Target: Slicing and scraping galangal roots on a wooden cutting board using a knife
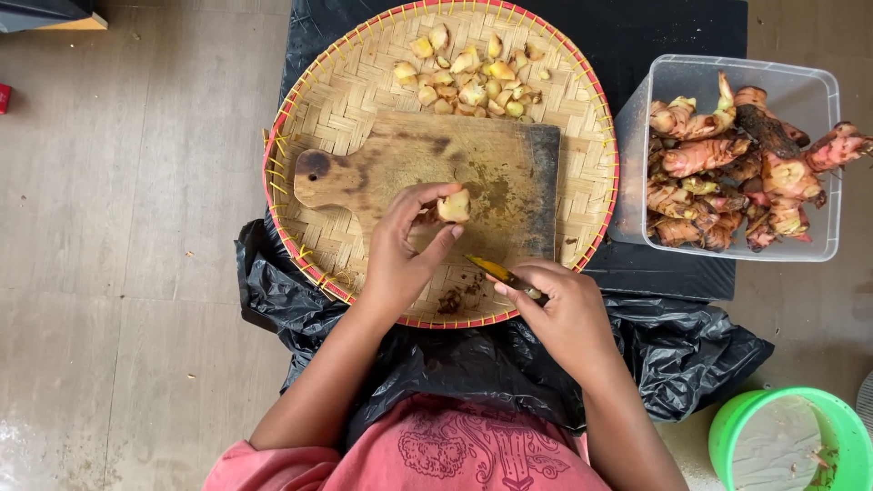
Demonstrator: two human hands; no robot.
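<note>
Grey wood-grain flooring (136,227) runs under everything you work on, with a black low table (673,36) and a crumpled black plastic sheet (700,355) spread across your lap. You have one peeled rhizome piece (454,205), pale yellow, blunt and smooth-cut, pinched between the thumb and fingertips of your left hand (400,255); it sits just above one wooden cutting board (436,173). Your right hand (559,314) is closed around one small knife (500,271), whose yellow-stained blade points toward the left thumb, close to it but apart.

That board is flat and paddle-shaped, with a stubby handle pierced by one hole, and its grain is darkened by stains. It lies inside one round woven bamboo tray (346,100), plaited in a basket pattern, its rim bound in red with yellow ties. At the tray's far side lies one heap of peeled pieces (473,77), roughly two dozen small pale chunks; you cannot count them exactly. Brown peel scraps (450,300) lie on the tray's near edge.

To your right, one clear rectangular plastic tub (809,91) stands on the table beside the tray and holds a pile of unpeeled galangal roots (727,173), knobbly, ringed, pinkish-brown, over a dozen, some jutting past the rim. One bright green plastic bucket (727,427) stands on the floor at your lower right.
</note>
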